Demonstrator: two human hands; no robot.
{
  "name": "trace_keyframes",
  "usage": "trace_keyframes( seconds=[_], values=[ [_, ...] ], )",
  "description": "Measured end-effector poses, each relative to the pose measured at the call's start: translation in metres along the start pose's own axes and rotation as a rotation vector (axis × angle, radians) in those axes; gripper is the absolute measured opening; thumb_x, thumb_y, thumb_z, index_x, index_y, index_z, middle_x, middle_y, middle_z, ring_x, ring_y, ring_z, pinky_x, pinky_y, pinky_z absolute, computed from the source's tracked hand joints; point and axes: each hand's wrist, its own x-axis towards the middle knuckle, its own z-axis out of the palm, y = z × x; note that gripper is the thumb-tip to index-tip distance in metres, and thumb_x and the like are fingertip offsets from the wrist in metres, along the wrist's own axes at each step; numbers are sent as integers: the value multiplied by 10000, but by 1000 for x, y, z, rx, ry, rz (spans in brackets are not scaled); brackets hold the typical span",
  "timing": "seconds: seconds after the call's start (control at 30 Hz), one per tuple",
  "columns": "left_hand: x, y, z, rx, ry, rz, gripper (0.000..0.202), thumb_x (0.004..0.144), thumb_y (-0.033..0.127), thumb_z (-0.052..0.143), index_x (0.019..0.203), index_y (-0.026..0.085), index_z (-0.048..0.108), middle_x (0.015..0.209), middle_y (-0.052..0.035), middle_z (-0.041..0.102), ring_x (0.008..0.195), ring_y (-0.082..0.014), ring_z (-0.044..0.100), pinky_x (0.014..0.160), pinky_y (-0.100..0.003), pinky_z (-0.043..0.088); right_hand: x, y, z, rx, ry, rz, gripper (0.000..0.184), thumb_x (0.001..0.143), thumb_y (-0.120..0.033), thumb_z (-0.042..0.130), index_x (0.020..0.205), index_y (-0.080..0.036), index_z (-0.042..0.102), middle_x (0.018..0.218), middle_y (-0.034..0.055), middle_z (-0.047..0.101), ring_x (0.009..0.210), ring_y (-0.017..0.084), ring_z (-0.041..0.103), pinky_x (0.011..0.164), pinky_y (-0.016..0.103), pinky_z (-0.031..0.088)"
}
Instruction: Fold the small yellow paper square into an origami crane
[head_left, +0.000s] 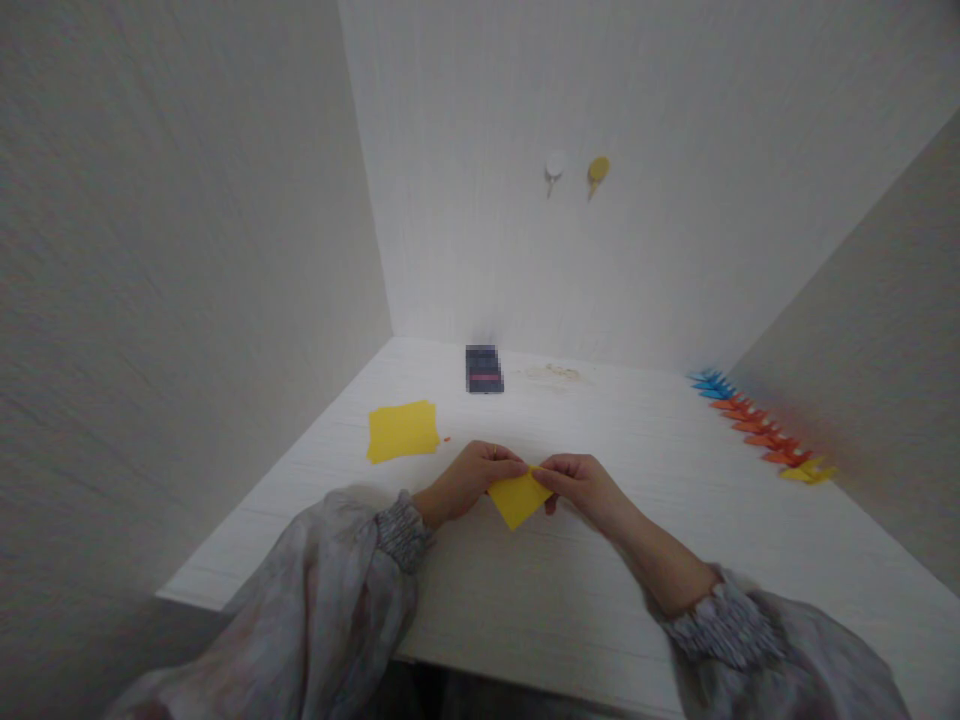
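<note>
Yellow paper (515,502), inward from the front edge of the table (540,610): your left hand (480,478) and right hand (581,487) pinched its far side. Folding seemed in hand; the next move likely called for aligned edges, firm creasing.

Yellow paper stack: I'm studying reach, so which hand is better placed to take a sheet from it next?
Probably the left hand: it is nearer the yellow paper stack, with the right hand farther off. Both are holding the folded yellow paper, so the left would first need freeing.
</note>
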Motion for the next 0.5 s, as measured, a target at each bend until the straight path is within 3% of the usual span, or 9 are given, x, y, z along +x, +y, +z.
trace_keyframes(
  seconds=[0.5],
  values=[
    [-1,1,0,91,-29,1,307,572,350,655,761,111,620,698,-41,622,582,-109,534,567,-233,377,0,1,-1,-29,17,-1,274,656,-392,584,640,-119,600,501,-2,568,404,85,508,404,199,383]
  ],
)
